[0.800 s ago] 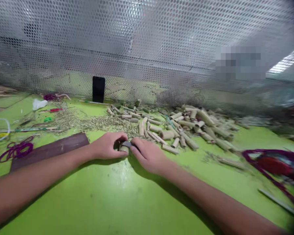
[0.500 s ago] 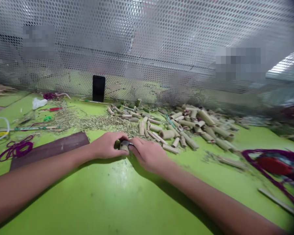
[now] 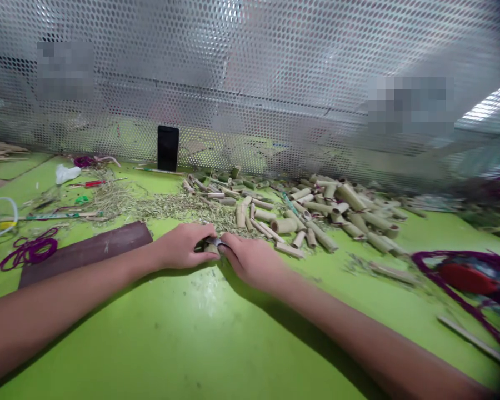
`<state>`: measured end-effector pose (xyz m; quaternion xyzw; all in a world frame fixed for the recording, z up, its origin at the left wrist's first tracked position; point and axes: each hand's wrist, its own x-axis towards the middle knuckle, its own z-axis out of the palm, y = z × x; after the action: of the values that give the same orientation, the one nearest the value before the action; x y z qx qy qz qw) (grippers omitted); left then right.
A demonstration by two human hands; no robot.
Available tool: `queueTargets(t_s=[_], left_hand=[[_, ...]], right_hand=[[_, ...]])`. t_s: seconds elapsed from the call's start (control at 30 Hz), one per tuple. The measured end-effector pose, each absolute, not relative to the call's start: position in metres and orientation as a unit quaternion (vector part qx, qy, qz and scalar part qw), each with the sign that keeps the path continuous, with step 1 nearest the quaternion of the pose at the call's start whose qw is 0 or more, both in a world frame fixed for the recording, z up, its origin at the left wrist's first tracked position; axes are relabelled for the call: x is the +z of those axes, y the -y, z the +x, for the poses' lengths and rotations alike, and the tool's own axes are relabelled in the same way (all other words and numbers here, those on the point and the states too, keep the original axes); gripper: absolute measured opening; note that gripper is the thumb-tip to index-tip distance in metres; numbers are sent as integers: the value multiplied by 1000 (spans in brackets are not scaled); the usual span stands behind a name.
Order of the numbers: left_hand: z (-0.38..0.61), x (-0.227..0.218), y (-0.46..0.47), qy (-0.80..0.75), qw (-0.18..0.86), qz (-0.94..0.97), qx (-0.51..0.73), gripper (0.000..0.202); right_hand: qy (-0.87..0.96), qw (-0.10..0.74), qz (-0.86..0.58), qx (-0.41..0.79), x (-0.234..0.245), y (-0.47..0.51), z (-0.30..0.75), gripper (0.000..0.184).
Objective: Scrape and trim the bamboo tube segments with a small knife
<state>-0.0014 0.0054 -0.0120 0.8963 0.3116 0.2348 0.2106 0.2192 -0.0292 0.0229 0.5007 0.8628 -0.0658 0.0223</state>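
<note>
Centrally, at mid-counter: L hand [image 3: 187, 244], 1 no., thumb & fingers curled round a short bamboo piece [image 3: 210, 250], gripping it; R hand [image 3: 254, 261], 1 no., fingers bent & pressed tog. on a small grey metal tool [image 3: 215, 241], most of it hidden in the grip. Tool's grey part lies against upper side of bamboo piece. Piece sits betw. L thumb & fingers, just beside R fingertips, low over the green counter [image 3: 170, 339].

Hollow stock: heap of bamboo tubes [image 3: 316, 208], asst. lengths, beyond & to R of both hands; some open ends face fwd., incl. 1 wide tube [image 3: 284, 225], contents n/a to tell, interiors too dark. Shavings [image 3: 170, 206], loose, spread L of heap.

Markings: slim stick [image 3: 60, 216], far L, w/ green-&-white section; any print too small to read. Phone [image 3: 168, 148], upright against mesh panel [image 3: 250, 61], screen dark.

Misc., L side: brown board [image 3: 94, 250], flat, partly under L forearm in view; purple cord [image 3: 41, 248], coiled, beside/over board's end; red-handled tool [image 3: 95, 183]; white wad [image 3: 66, 174]; small green item [image 3: 81, 200]; pale loop of tubing [image 3: 13, 206], at edge of view.

Misc., R side: red item [image 3: 469, 279], blurred, w/ purple cord abt. it; thin strip [image 3: 473, 338], nearer, lying flat.
</note>
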Motion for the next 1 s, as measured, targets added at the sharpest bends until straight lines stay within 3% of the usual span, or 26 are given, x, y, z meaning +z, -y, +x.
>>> queueTargets(t_s=[0.4, 1.0], left_hand=[[-1, -13, -9, -258, 219, 910, 240, 41], [3, -8, -4, -322, 272, 876, 234, 43]], right_hand=[[-868, -6, 474, -149, 29, 29, 229, 24], [-862, -12, 502, -66, 22, 34, 217, 36]])
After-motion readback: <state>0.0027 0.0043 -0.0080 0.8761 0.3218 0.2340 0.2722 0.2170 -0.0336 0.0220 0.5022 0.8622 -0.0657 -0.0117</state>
